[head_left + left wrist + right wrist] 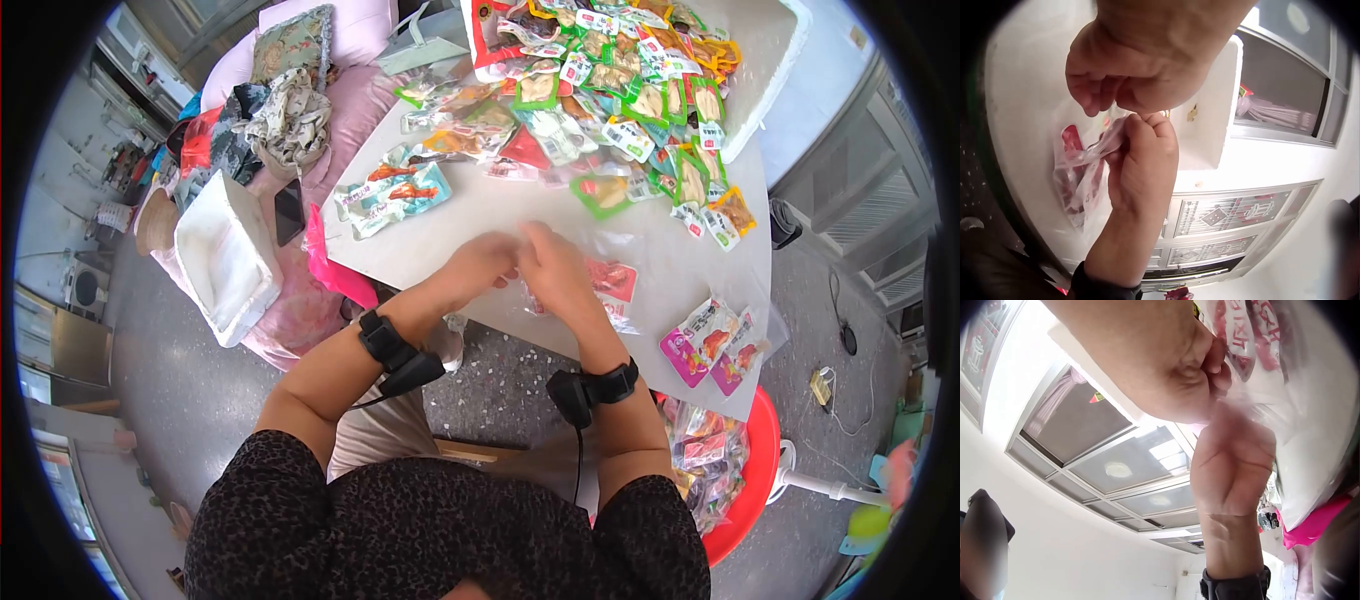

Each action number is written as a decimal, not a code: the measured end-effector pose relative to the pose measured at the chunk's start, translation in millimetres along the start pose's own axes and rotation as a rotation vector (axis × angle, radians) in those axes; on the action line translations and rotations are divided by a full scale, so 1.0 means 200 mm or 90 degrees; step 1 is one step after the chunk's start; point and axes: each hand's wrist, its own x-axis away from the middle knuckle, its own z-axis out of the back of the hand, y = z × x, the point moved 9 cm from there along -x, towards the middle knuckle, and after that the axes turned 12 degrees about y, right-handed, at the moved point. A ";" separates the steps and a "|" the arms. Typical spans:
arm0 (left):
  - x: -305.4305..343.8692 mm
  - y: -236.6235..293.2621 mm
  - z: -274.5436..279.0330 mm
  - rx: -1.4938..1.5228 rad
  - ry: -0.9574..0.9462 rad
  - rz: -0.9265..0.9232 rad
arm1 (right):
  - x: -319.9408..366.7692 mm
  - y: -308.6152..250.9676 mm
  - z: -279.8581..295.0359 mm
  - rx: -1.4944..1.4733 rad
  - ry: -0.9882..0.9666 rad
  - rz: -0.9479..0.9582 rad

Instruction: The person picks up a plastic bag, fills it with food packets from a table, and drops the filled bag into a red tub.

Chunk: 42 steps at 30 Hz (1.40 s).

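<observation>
A clear plastic bag [1088, 181] with red-printed packs inside lies at the near side of the table. My right hand [555, 270] grips the bag's gathered edge between thumb and curled fingers; the bag spreads out to its right in the head view. My left hand [485, 265] meets the right fingertips at that edge. Its fingers are bent in the left wrist view and blurred in the right wrist view, and I cannot tell whether they pinch the plastic. Purple-and-white snack packs [705, 345] lie right of the bag.
A white foam box [775, 90] heaped with snack packets stands at the table's far side, more packets spilling before it. Light-blue packs [395, 195] lie at the left. A red basin [763, 440] of packets sits below the right edge; a smaller foam box [235, 260] is at left.
</observation>
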 end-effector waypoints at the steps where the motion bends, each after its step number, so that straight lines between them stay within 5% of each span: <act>1: -0.03 0.02 0.05 -0.036 0.021 -0.008 | 0.00 -0.01 0.01 0.009 -0.001 0.000; 8: -0.38 0.35 0.21 -0.398 0.197 -0.326 | 0.01 -0.05 0.01 0.040 -0.010 0.041; 12: -0.46 0.50 0.10 -0.624 0.287 -0.563 | 0.00 -0.04 0.00 0.032 -0.030 0.024; 15: -0.51 0.49 -0.03 -0.849 0.276 -0.617 | -0.01 -0.05 0.01 0.040 -0.007 0.052; 24: -0.35 0.65 -0.03 -0.762 0.313 -0.835 | -0.01 -0.04 0.04 0.015 0.008 0.054; 29: -0.25 0.70 0.26 -0.361 0.264 -0.485 | 0.00 -0.06 0.04 0.009 0.040 0.069; 35: -0.24 0.29 0.53 0.106 0.197 -0.126 | 0.01 -0.04 0.02 0.001 0.020 0.039; 42: -0.04 0.10 0.58 0.338 0.162 0.015 | 0.01 -0.01 0.00 -0.011 -0.005 0.007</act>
